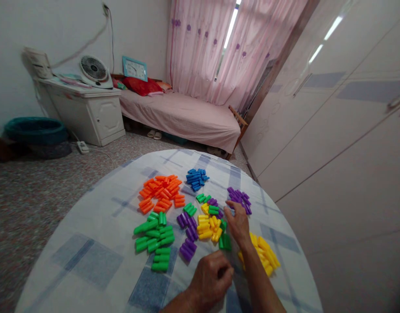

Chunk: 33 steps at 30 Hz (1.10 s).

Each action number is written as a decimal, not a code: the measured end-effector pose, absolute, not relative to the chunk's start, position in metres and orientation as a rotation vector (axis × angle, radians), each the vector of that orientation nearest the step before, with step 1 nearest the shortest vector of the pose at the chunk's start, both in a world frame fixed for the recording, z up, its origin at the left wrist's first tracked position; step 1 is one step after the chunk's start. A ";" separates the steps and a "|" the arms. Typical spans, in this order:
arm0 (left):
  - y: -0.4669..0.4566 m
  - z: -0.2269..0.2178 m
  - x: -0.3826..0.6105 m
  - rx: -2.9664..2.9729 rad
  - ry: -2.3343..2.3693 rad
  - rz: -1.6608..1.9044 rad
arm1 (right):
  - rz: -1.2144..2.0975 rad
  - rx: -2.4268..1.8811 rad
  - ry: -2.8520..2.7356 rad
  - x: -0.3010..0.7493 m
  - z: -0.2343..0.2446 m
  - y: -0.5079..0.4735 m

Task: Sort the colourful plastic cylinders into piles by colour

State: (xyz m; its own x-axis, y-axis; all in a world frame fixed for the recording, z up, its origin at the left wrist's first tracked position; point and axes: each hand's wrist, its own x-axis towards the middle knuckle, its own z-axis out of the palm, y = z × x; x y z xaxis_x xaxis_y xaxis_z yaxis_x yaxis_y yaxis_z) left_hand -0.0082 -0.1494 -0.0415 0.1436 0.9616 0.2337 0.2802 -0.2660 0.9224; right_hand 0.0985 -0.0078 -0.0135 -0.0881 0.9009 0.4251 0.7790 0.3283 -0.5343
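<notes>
My left hand (213, 276) rests at the near side of the table, its fingers curled into a loose fist with a dark gap by the thumb and nothing showing inside. Further forward, my right hand (239, 221) reaches over the table, thumb and index finger apart, beside the purple plastic tube pieces (240, 199). Under and left of it lie yellow pieces (204, 228) and green pieces (224, 241) of the central cluster. More purple pieces (187, 250) stand left of these. My right forearm partly covers a yellow pile (268, 254).
Orange pieces (160, 191), green pieces (154, 237) and blue pieces (196, 179) lie in separate piles on the round cloth-covered table (89, 261). Beyond are a bed (186, 108), a white cabinet (105, 117) with a fan (94, 69), and a wardrobe (317, 130) at right.
</notes>
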 end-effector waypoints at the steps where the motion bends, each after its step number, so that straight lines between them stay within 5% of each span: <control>1: -0.149 -0.041 -0.008 1.663 1.217 1.154 | 0.273 -1.471 -1.888 0.091 -0.015 -0.012; 8: -0.146 -0.046 -0.009 1.624 1.216 1.152 | 0.562 -1.469 -1.755 0.068 -0.027 -0.026; 20: -0.144 -0.048 -0.009 1.655 1.208 1.134 | 0.145 -1.633 -1.864 0.079 -0.051 -0.018; 33: -0.143 -0.054 -0.012 1.729 1.184 1.106 | 0.273 -1.672 -1.878 0.077 -0.038 -0.023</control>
State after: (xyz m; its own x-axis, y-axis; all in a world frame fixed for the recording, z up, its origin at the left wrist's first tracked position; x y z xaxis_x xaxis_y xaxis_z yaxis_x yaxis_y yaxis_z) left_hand -0.0122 -0.1431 -0.0538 0.1977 0.9514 0.2362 0.3003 -0.2882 0.9093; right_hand 0.0766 -0.0234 -0.0384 -0.0236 0.9545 0.2973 0.8306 0.1843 -0.5255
